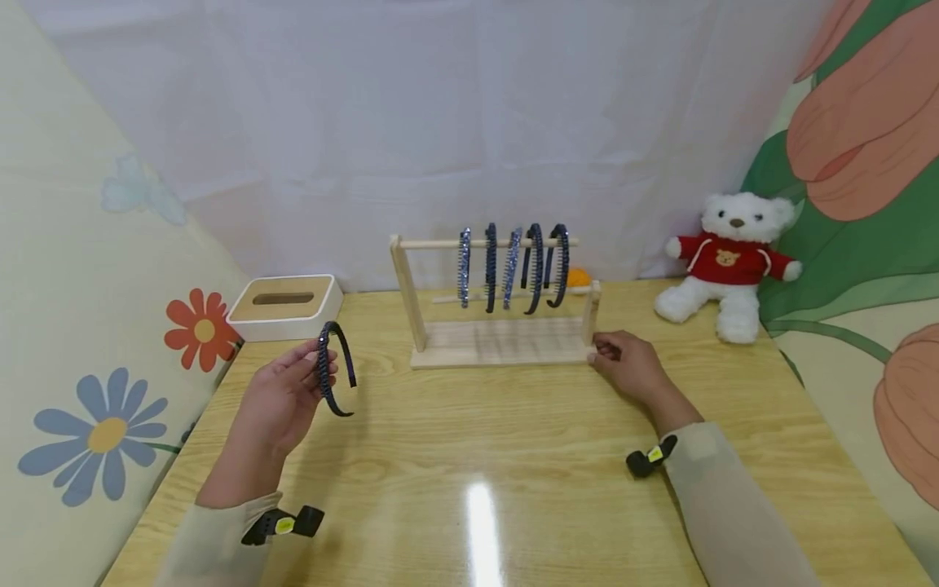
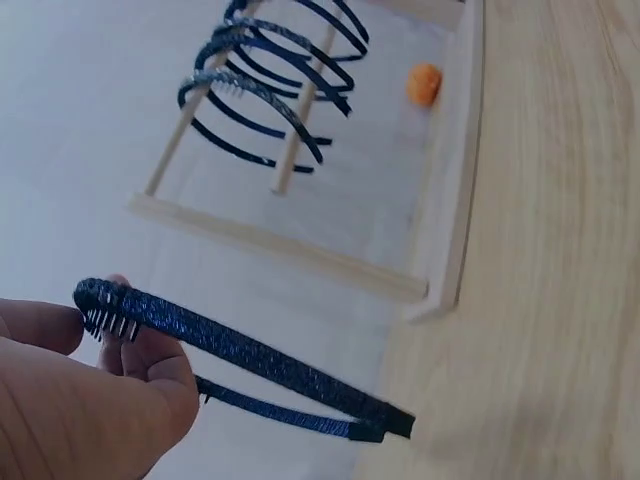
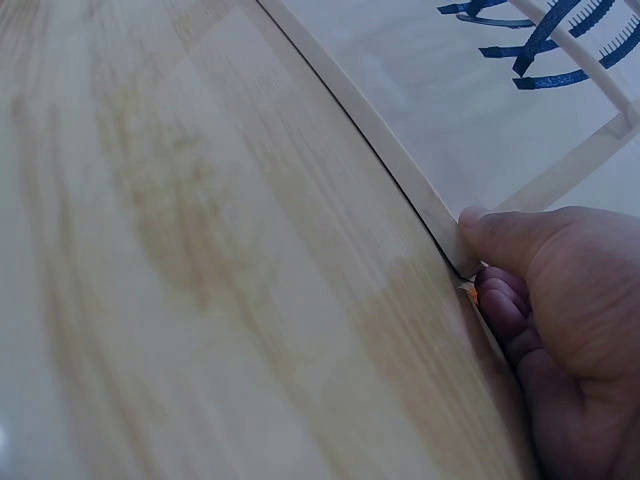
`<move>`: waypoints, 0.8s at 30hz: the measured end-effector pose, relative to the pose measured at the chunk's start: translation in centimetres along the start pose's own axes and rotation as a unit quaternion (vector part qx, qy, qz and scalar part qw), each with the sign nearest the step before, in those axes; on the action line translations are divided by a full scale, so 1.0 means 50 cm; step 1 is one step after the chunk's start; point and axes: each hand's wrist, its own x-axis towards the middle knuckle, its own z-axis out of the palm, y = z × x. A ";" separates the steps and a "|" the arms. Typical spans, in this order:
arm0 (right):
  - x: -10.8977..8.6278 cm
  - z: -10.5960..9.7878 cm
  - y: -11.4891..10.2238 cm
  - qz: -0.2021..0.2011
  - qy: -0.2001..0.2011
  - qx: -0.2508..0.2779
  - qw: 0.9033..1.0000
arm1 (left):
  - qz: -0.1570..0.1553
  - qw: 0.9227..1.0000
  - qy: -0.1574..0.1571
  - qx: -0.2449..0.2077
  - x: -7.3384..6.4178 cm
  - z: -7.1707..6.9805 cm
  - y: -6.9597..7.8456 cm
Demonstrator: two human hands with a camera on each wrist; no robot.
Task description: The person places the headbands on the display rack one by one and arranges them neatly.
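Observation:
My left hand (image 1: pixel 282 395) holds a dark headband (image 1: pixel 324 371) with small comb teeth, above the table and left of the rack. In the left wrist view, thumb and fingers pinch the headband (image 2: pixel 250 352) along its toothed part, and its two ends point away from the hand. A wooden rack (image 1: pixel 506 342) stands at the middle of the table. Several headbands (image 1: pixel 535 269), some dark and some glittery silver-blue, hang on its upper rod. My right hand (image 1: pixel 631 367) grips the front right corner of the rack's base. In the right wrist view, the thumb presses on that corner (image 3: pixel 462 245) with the fingers curled beside it.
A white tissue box (image 1: pixel 282 328) with a wooden top stands at the back left. A white teddy bear (image 1: pixel 722 269) in a red sweater sits at the back right. Behind the rack lies a round orange object (image 1: pixel 579 278). A white cloth (image 1: pixel 367 122) hangs behind the table.

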 end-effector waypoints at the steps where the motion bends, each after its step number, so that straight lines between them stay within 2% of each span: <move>1: 0.001 0.000 -0.001 0.000 0.000 -0.001 1.000 | 0.008 1.000 0.004 -0.014 -0.002 0.007 0.004; 4: 0.003 -0.002 -0.005 -0.001 -0.002 -0.001 1.000 | 0.037 0.998 0.022 -0.049 -0.007 0.027 0.018; 7: 0.004 -0.002 -0.005 -0.002 -0.001 0.000 1.000 | 0.083 0.991 0.043 -0.094 -0.009 0.052 0.040; 11: 0.002 -0.002 -0.002 -0.009 0.004 -0.006 1.000 | 0.151 0.971 0.050 -0.178 -0.008 0.099 0.081; 15: 0.000 -0.001 -0.002 -0.008 0.005 -0.004 1.000 | 0.194 0.951 0.031 -0.239 0.001 0.158 0.122; 19: -0.001 0.001 -0.002 0.000 0.001 0.003 1.000 | 0.221 0.943 0.010 -0.249 0.024 0.214 0.153; 24: 0.002 0.003 0.000 -0.002 0.001 -0.001 1.000 | 0.247 0.946 -0.011 -0.210 0.075 0.268 0.164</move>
